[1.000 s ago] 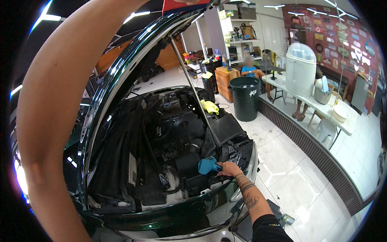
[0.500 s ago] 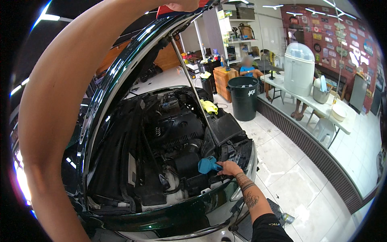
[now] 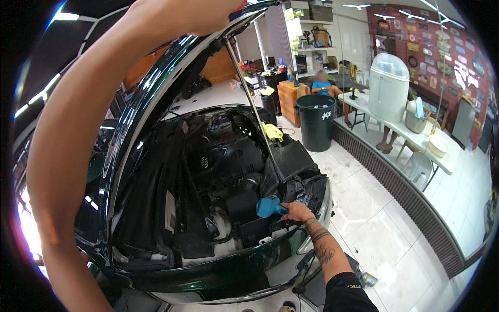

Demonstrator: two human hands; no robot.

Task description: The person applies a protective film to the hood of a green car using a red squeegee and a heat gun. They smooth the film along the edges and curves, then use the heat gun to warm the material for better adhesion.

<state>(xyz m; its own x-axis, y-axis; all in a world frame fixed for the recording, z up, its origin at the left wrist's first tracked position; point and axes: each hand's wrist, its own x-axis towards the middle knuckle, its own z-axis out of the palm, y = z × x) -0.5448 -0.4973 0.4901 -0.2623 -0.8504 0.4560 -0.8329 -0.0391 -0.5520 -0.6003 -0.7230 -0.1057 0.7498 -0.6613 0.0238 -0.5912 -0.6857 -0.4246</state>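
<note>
Since the earlier frame, the left arm [image 3: 62, 156] has shifted across the red item [image 3: 238, 9], leaving only a sliver of it visible high beyond the engine cover [image 3: 234, 161]. The right grip [image 3: 297, 212] is closed around the handle of a teal tool [image 3: 268, 206], which sits to the near right of the engine cover. The left grip [image 3: 221, 13] is cut by the top edge, so its state cannot be told. Good handling here seems to mean a firm wrist, the tool's head clear of nearby parts, and no left-arm pressure on the hood [image 3: 148, 93], left of the engine cover, or its prop rod [image 3: 247, 86].
</note>
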